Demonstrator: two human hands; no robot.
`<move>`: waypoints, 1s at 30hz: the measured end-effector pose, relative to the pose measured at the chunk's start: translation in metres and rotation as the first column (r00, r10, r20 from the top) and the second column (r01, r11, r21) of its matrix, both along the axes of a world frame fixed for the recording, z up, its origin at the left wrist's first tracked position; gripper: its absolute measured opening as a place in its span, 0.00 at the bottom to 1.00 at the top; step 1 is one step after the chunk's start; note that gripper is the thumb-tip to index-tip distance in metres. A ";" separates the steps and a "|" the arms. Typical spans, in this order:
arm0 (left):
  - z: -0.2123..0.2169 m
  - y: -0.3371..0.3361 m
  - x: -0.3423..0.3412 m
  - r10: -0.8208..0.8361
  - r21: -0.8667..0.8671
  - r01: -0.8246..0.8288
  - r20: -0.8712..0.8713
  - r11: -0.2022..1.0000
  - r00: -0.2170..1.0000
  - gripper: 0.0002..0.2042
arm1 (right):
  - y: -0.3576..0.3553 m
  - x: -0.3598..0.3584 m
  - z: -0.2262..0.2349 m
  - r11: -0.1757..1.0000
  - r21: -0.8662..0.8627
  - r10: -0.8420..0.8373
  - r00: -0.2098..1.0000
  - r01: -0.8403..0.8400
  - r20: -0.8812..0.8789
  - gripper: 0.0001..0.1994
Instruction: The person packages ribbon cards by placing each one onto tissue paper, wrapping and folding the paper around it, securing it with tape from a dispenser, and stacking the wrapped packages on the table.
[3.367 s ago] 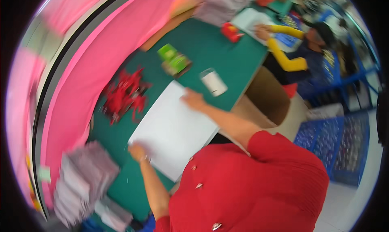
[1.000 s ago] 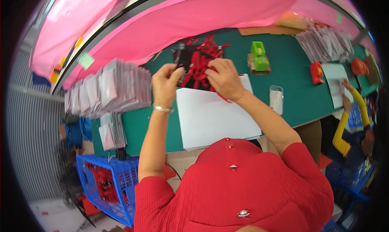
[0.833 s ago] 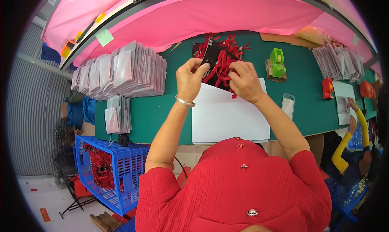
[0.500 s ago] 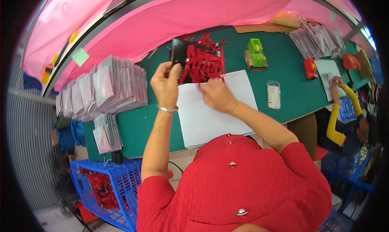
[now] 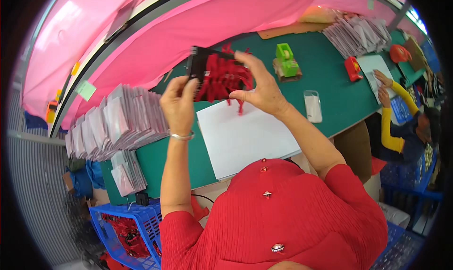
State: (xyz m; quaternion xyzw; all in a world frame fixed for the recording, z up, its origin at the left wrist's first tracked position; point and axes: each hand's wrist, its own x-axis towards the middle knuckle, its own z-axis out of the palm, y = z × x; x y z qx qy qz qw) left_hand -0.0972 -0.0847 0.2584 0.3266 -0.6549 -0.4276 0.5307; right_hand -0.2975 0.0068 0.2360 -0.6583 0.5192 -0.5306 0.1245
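Since half a second ago, the right hand has moved up from the far edge of the paper to the right end of the black card. Nearest to the body, this white paper lies at the near edge of the desk, and at the lower left a blue crate contains red and black pieces. Farther in, the left hand, above a bracelet, pinches the left side of the card between thumb and fingers. Right thumb and fingers are spread wide at the other end; because of blur, I cannot tell if they grip. Between both hands the card is over the paper's far edge, with red straps across it, one end hanging down. Left of it stand packets in a long row; to the right lies a clear case. Beyond are a green tape dispenser, a red object near a co-worker's yellow sleeve, and a pink cloth behind the desk.
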 end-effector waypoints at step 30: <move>-0.030 0.003 0.051 0.081 0.247 -0.158 0.294 0.956 0.952 0.10 | 0.031 -0.082 -0.009 0.968 0.172 -0.074 0.863 0.183 -0.499 0.60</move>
